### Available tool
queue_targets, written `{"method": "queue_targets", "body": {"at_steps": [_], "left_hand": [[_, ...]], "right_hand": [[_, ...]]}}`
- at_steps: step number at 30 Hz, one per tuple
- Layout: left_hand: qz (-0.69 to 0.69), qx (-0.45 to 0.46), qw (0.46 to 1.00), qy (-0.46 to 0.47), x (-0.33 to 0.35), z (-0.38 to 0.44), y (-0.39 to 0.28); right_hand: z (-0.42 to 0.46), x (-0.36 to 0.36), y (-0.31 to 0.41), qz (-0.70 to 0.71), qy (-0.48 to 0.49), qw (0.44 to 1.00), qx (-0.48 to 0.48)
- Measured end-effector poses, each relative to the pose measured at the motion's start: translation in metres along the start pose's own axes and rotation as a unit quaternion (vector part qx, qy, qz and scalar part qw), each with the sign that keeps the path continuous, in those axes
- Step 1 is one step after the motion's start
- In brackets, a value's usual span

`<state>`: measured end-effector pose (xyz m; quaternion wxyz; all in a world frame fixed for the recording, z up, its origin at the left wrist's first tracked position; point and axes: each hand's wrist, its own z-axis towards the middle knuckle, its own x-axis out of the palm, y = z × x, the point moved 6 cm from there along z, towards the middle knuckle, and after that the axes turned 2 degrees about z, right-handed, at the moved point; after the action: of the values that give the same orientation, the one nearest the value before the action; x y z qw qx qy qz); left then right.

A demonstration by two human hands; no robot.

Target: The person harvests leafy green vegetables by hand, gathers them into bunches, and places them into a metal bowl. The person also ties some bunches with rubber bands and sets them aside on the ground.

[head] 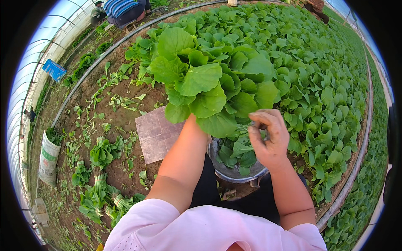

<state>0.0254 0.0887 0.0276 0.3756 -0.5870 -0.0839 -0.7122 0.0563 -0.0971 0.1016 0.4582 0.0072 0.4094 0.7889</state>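
A large bunch of leafy greens (pixel 204 84) is held up in front of me. My left forearm (pixel 177 157) reaches in under its leaves; they hide my left hand, which grips the bunch. Close by on the right is my right hand (pixel 271 138), soiled, its thumb and fingers curled around a gap. A small dark or shiny bit shows at those fingertips, too small to identify. Below the bunch, between my knees, a metal basin (pixel 230 178) contains loose leaves (pixel 240 153).
A brown tile-patterned board (pixel 157 133) lies left of the basin. Tied bunches (pixel 100 185) rest on soil strewn with leaves. A filled woven sack (pixel 49 158) stands far left. Dense greens (pixel 317 94) grow rightward. A hose (pixel 81 78) curves past. Other people (pixel 121 11) sit beyond.
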Motion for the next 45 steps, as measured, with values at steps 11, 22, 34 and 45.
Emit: {"method": "queue_targets", "body": {"at_steps": [11, 22, 34, 45], "left_hand": [[-0.015, -0.003, 1.000, -0.019, -0.004, -0.002, 0.007], [-0.033, 0.018, 0.998, -0.041, -0.014, -0.005, 0.004], [-0.062, 0.062, 0.995, -0.053, -0.029, -0.006, -0.026], [-0.090, 0.081, 0.990, -0.074, -0.043, -0.003, -0.023]], "right_hand": [[0.009, 0.047, -0.011, -0.199, 0.023, 0.979, -0.042], [0.002, 0.057, -0.064, 0.002, 0.026, 0.991, 0.129], [0.003, -0.002, -0.059, -0.018, 0.121, 0.961, 0.247], [-0.009, 0.068, -0.039, 0.358, 0.099, 0.850, 0.374]]}}
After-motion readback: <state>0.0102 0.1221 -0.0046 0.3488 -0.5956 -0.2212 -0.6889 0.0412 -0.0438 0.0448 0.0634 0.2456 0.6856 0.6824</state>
